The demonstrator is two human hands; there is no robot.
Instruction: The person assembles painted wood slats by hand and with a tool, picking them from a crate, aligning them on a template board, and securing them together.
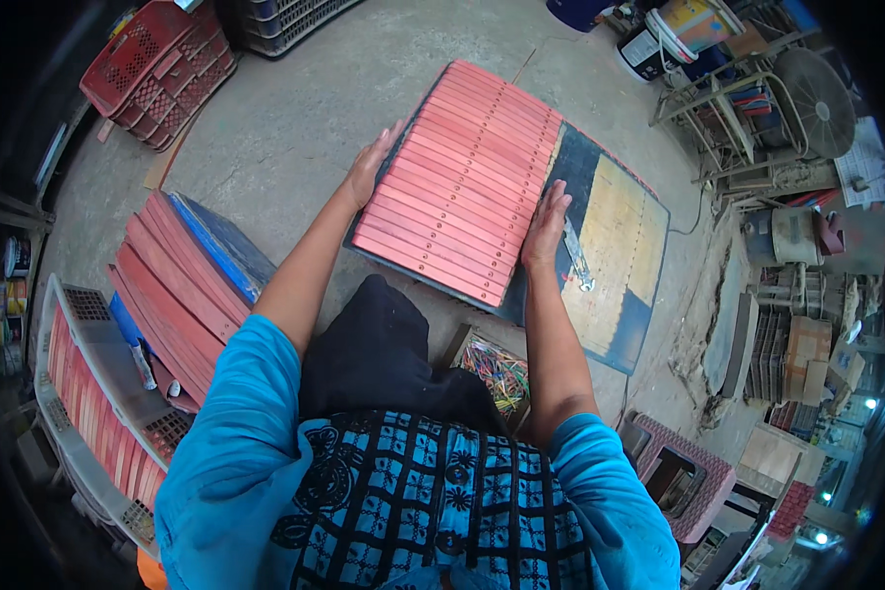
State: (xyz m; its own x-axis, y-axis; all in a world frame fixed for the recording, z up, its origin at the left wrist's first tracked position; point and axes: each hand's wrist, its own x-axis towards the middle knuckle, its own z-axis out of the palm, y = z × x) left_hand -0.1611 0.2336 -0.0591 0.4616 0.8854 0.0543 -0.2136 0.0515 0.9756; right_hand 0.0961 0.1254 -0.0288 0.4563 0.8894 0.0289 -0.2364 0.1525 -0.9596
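Observation:
A row of pinkish-red slats [452,187] lies side by side on a dark blue board with a bare yellowish panel [615,246]. Lines of small dark dots run across the slats. At their left ends my left hand [368,169] stands on edge, fingers stretched out. My right hand [547,228] lies along their right ends, its fingers straight and the palm turned toward the slats. Neither hand grips anything. Just right of my right hand, a silver wrench-like tool [576,258] rests on the panel; the hand partly hides it.
On my left, more red slats [172,295] are stacked by a clear plastic crate [103,369] full of slats. A box of colourful thin strands [497,374] sits by my legs. Red crate [157,74] stands far left; a pink stool [683,472], buckets [659,49] and a fan [814,103] are right.

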